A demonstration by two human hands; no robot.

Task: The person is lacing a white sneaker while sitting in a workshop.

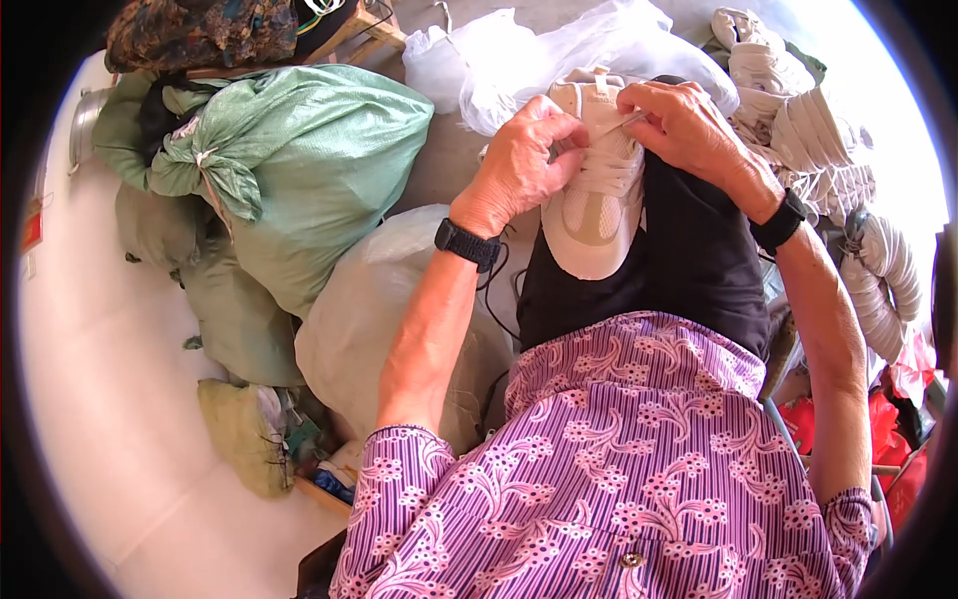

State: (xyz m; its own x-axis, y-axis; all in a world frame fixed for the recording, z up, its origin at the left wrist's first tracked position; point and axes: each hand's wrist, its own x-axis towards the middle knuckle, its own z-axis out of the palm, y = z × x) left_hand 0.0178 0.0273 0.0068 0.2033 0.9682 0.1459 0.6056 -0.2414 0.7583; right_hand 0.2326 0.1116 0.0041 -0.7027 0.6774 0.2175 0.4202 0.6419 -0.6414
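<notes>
A white and beige sneaker (589, 225) rests on my lap, its toe pointing toward me and its tongue at the far end. A pale shoelace (616, 127) runs taut across the upper part of the shoe between my hands. At the shoe's left side, my left hand (529, 155) is closed, thumb and forefinger pinching one part of the lace. My right hand (689, 130) pinches the lace near the tongue from the right. The lower lacing crosses the shoe in rows above the mesh toe.
Tied green sacks (299, 170) stand at the left, beside a whitish plastic bag (369, 299). Clear plastic (509, 60) lies beyond the shoe. Stacks of pale shoes (818, 130) sit at the right, with red bags (883, 424) below them.
</notes>
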